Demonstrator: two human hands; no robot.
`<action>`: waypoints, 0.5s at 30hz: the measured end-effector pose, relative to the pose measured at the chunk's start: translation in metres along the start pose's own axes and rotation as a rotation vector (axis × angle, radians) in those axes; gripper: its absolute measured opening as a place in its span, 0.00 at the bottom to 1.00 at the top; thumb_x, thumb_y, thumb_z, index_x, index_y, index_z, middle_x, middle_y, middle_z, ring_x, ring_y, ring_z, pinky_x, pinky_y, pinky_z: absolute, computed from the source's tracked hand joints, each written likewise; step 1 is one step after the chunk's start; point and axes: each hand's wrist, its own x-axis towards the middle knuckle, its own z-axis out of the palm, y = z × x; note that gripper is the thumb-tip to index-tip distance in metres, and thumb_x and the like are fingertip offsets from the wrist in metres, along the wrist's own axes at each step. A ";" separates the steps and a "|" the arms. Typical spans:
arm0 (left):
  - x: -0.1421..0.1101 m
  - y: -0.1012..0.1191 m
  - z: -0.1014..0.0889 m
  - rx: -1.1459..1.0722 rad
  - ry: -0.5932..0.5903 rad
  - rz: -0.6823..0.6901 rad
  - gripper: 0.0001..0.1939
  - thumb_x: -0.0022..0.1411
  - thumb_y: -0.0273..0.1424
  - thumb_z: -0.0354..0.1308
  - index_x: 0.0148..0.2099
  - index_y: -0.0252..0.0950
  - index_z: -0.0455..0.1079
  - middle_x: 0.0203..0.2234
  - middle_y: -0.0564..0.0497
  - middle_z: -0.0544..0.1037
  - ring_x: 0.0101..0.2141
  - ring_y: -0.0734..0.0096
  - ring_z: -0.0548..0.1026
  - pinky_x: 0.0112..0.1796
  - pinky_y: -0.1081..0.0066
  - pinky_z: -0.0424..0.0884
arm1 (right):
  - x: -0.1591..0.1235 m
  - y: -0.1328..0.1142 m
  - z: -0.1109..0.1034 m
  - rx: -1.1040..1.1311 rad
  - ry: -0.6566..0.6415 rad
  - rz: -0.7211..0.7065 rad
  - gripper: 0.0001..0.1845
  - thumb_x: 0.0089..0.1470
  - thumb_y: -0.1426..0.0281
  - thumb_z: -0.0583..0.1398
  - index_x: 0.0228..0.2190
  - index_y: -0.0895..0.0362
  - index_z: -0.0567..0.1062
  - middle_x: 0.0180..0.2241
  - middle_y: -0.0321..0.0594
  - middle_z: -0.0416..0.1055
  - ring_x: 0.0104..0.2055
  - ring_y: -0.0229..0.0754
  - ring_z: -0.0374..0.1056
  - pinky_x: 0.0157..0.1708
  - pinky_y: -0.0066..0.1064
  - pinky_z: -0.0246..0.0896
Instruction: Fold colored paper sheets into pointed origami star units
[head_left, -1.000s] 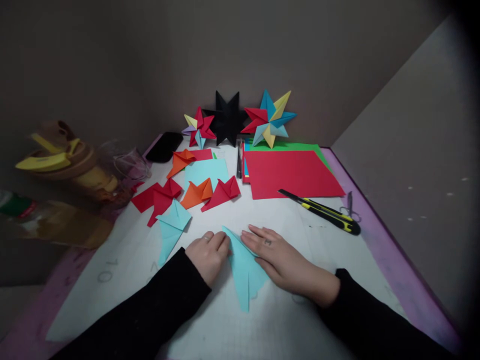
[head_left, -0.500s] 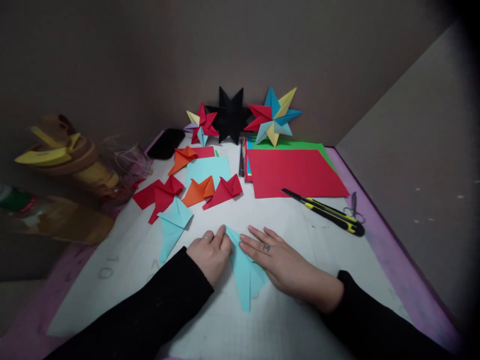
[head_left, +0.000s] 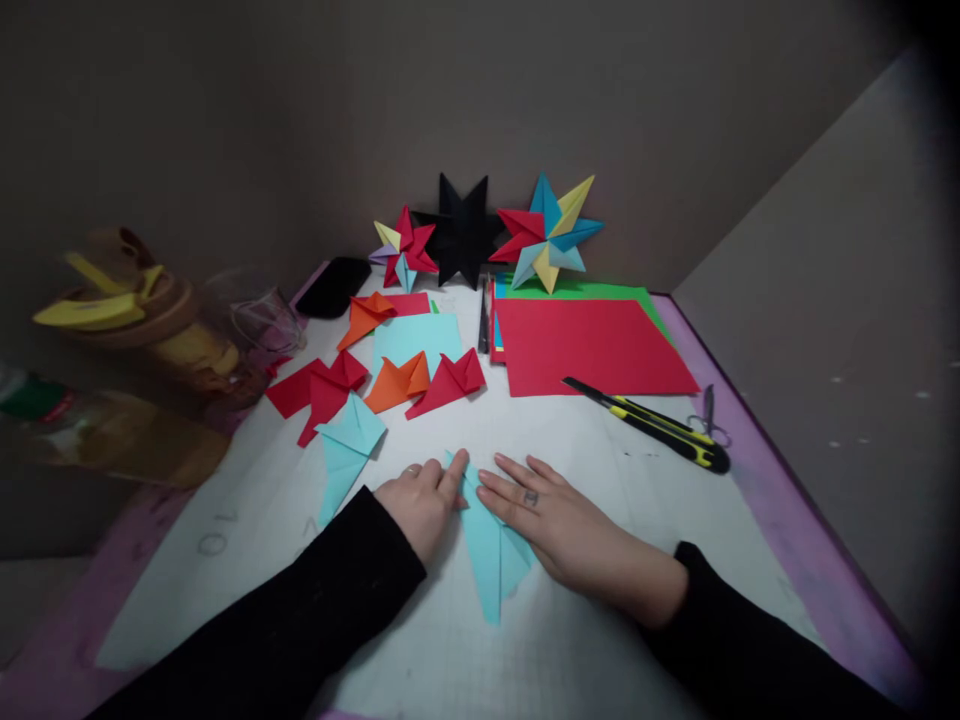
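Note:
A light-blue folded paper point(head_left: 484, 560) lies on the white sheet in front of me, its narrow tip pointing away and a crease running down its middle. My left hand point(head_left: 424, 508) is at its left edge, fingers curled and the index fingertip pressing near the top point; the thumb shows just below. On the right side, my right hand point(head_left: 544, 515) rests flat with fingers stretched out, the fingertips touching the paper's upper right edge. Part of the paper's right flap is hidden under that palm. Left of my hands sits another light-blue folded piece point(head_left: 349, 450).
Red folded pieces point(head_left: 448, 385) and orange ones point(head_left: 401, 383) lie beyond my hands. A box cutter point(head_left: 660, 430) with blade out and scissors point(head_left: 709, 420) lie right, near red paper sheets point(head_left: 592, 345). Paper stars point(head_left: 461, 235) stand behind. A bottle point(head_left: 127, 440) and phone point(head_left: 334, 287) are left.
My left index finger has moved slightly right, over the paper's top point, and the thumb now shows. My right hand stays almost in place. The view shifted slightly early on.

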 end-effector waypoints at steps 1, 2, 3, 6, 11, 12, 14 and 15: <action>0.000 0.000 -0.001 -0.007 -0.010 -0.002 0.24 0.68 0.35 0.40 0.64 0.36 0.51 0.35 0.43 0.74 0.36 0.57 0.75 0.30 0.65 0.72 | 0.000 0.000 0.000 -0.003 0.000 -0.002 0.36 0.51 0.84 0.48 0.60 0.52 0.54 0.62 0.39 0.51 0.66 0.46 0.36 0.60 0.52 0.43; 0.000 0.000 -0.002 -0.012 -0.016 -0.001 0.25 0.68 0.35 0.40 0.64 0.34 0.52 0.35 0.42 0.73 0.36 0.57 0.74 0.30 0.64 0.72 | 0.000 0.000 0.000 -0.006 0.001 -0.004 0.36 0.51 0.84 0.48 0.60 0.52 0.54 0.62 0.39 0.51 0.66 0.46 0.36 0.60 0.52 0.43; 0.000 0.000 -0.002 -0.016 -0.019 -0.001 0.25 0.68 0.35 0.40 0.64 0.34 0.52 0.35 0.42 0.73 0.36 0.56 0.74 0.30 0.64 0.72 | 0.000 0.000 0.000 -0.008 0.002 -0.007 0.36 0.51 0.84 0.48 0.60 0.52 0.54 0.62 0.40 0.52 0.66 0.46 0.36 0.60 0.52 0.43; -0.001 0.001 -0.003 -0.017 -0.017 -0.013 0.25 0.68 0.35 0.40 0.64 0.33 0.52 0.35 0.41 0.73 0.36 0.56 0.74 0.29 0.64 0.72 | 0.000 0.000 -0.001 -0.010 0.007 -0.019 0.37 0.50 0.84 0.48 0.60 0.53 0.53 0.62 0.40 0.52 0.66 0.47 0.36 0.59 0.53 0.44; 0.000 0.002 0.002 -0.026 0.005 -0.028 0.24 0.68 0.36 0.40 0.63 0.34 0.54 0.35 0.42 0.74 0.36 0.56 0.74 0.27 0.65 0.71 | 0.000 0.000 -0.001 -0.022 0.020 -0.029 0.37 0.50 0.84 0.48 0.60 0.53 0.54 0.62 0.39 0.53 0.66 0.47 0.39 0.58 0.53 0.46; 0.000 0.002 0.003 -0.028 0.009 -0.027 0.24 0.68 0.36 0.41 0.63 0.34 0.54 0.35 0.42 0.74 0.36 0.56 0.74 0.27 0.65 0.71 | 0.000 0.000 -0.001 -0.024 0.024 -0.031 0.37 0.50 0.85 0.48 0.60 0.53 0.54 0.62 0.39 0.53 0.66 0.47 0.39 0.58 0.53 0.47; 0.001 0.002 0.003 -0.030 0.008 -0.022 0.25 0.67 0.36 0.41 0.63 0.34 0.54 0.36 0.42 0.74 0.36 0.56 0.74 0.27 0.65 0.71 | 0.000 -0.001 -0.001 -0.024 0.032 -0.033 0.37 0.49 0.85 0.48 0.60 0.54 0.54 0.61 0.40 0.53 0.66 0.47 0.39 0.58 0.53 0.47; 0.001 0.002 0.003 -0.029 0.004 -0.021 0.25 0.67 0.36 0.42 0.63 0.34 0.54 0.36 0.42 0.74 0.36 0.56 0.74 0.27 0.66 0.71 | 0.000 -0.001 -0.001 -0.024 0.033 -0.035 0.37 0.49 0.85 0.48 0.60 0.54 0.54 0.61 0.40 0.53 0.66 0.47 0.39 0.58 0.54 0.47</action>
